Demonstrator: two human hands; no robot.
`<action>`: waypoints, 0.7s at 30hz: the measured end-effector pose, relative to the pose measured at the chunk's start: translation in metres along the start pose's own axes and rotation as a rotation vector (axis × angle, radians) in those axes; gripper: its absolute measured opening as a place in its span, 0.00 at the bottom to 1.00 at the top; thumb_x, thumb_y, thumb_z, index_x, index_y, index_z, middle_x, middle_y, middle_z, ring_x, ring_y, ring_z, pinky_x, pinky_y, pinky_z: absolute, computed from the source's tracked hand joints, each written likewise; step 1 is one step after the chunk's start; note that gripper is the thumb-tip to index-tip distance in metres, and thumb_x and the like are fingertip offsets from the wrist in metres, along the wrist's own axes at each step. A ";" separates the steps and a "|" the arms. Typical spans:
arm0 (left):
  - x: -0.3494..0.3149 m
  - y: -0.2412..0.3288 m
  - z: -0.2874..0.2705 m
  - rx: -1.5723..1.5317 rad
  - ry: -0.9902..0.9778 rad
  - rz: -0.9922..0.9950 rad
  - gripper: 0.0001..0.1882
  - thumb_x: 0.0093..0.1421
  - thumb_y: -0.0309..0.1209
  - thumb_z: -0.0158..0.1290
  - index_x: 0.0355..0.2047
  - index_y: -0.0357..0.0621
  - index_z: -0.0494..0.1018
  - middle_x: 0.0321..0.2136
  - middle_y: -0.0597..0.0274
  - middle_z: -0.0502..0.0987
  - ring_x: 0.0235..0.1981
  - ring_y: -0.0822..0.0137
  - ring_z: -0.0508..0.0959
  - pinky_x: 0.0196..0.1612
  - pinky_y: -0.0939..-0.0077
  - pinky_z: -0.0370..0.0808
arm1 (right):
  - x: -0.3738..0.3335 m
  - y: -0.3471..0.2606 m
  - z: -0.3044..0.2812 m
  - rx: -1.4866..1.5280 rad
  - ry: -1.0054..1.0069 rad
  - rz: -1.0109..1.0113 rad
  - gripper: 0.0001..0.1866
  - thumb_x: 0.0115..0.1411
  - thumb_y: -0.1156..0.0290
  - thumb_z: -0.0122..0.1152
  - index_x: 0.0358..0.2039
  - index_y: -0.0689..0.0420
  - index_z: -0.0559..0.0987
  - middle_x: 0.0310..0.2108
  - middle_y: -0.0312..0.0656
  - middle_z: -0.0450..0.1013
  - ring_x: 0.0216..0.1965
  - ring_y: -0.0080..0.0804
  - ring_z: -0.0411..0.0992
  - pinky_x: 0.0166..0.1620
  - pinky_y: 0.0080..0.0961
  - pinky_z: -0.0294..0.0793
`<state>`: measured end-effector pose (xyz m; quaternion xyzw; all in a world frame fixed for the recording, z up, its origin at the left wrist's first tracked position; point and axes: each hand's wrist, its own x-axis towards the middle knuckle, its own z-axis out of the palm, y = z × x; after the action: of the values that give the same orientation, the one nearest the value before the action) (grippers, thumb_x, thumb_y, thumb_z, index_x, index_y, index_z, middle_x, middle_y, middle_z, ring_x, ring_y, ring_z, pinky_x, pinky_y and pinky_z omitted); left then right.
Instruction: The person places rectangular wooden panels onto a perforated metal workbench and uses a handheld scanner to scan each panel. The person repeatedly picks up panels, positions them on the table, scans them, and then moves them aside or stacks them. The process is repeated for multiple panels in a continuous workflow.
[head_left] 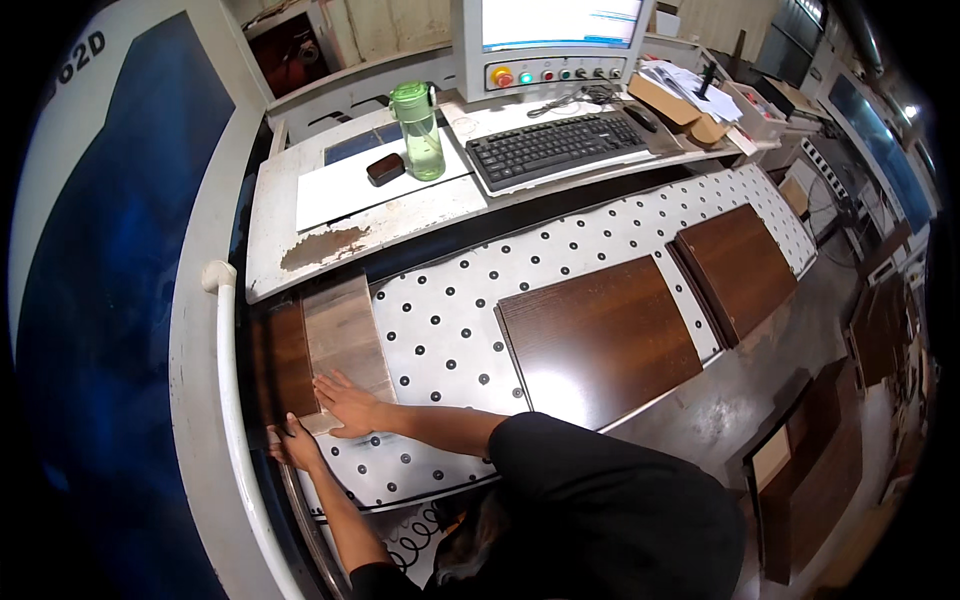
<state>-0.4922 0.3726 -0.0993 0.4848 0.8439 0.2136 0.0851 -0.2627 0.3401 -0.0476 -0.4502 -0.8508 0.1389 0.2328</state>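
A dark brown wood-grain panel [278, 350] lies at the far left end of the white table, its left part in the shadow of the machine. Against its right side is a lighter greyish-brown board [350, 335]. My right hand [347, 404] rests flat on the near end of the lighter board, fingers spread toward the dark panel. My left hand [297, 446] is at the near edge of the dark panel, thumb up and fingers curled at the edge; the fingertips are partly hidden.
The white table [440, 370] is dotted with black-ringed balls. Brown panels [600, 335] and stacked panels [740, 270] lie to the right. Behind stand a green bottle [420, 135], a small dark case [386, 169], a keyboard [555, 148] and a monitor. A white rail [232, 400] runs along the left.
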 end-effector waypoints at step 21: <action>-0.010 0.010 -0.002 0.115 0.049 0.059 0.47 0.66 0.68 0.38 0.74 0.47 0.53 0.65 0.24 0.60 0.67 0.28 0.57 0.70 0.41 0.50 | -0.221 -0.061 -0.031 0.007 0.154 0.149 0.33 0.63 0.58 0.57 0.64 0.64 0.67 0.69 0.64 0.55 0.71 0.62 0.51 0.72 0.53 0.50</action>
<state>-0.4796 0.3683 -0.0936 0.5083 0.8419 0.1789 0.0301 -0.1823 0.1237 -0.0539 -0.5205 -0.7941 0.1238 0.2884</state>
